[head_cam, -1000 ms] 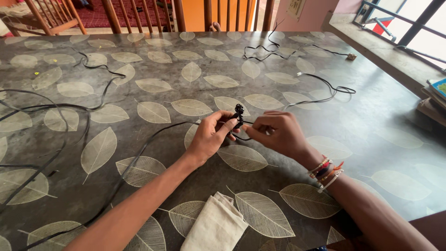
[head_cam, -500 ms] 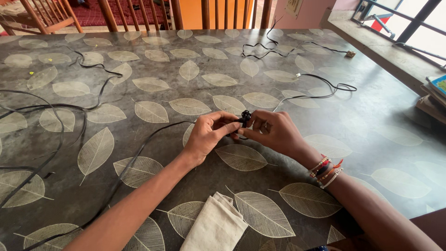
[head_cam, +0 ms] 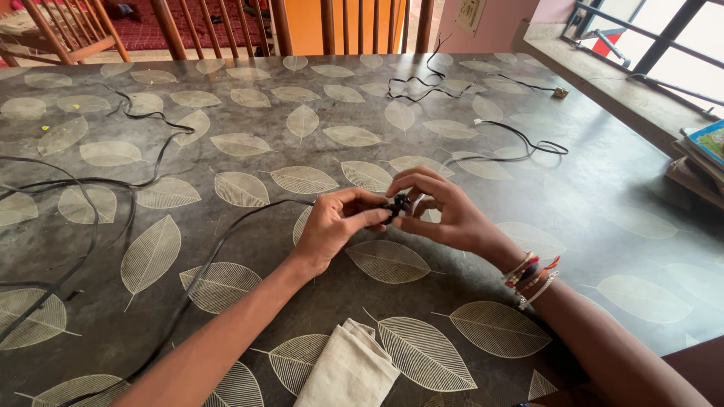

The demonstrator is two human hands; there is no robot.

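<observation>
Between both hands (head_cam: 400, 218), seemingly knotted cable (head_cam: 398, 203).

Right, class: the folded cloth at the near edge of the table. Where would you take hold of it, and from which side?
Probably pinch the cloth at its far corner, coming from above. That corner points up the table towards the hands and lies in the open between the two forearms, while the near end runs out of view. Both the left hand and right hand are occupied with the cable's small black end.

Grey leaf-patterned table (head_cam: 603, 181): black cables (head_cam: 98, 181) at nine and one o'clock, folded cloth (head_cam: 348, 371) at six
</observation>
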